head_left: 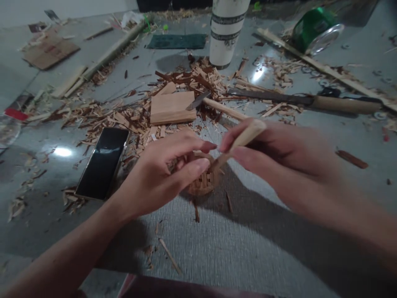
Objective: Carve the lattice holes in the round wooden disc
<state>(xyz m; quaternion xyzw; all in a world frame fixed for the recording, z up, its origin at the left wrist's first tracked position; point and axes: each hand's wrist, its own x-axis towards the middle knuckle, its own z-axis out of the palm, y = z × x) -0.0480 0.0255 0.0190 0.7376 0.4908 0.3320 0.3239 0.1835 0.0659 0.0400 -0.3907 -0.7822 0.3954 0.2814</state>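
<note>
Woven round piece of thin wood strips sits at the centre of the grey surface, pinched between the fingers of the left hand. The right hand grips a wooden stick whose tip meets it. Wood shavings litter the surface toward 11 o'clock. A phone lies at 9, a wood block at 12 and a white cylinder beyond it.

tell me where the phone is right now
In the head view the phone lies screen up at the left, just left of the left hand, among wood shavings, with a wood block beyond it.
</note>
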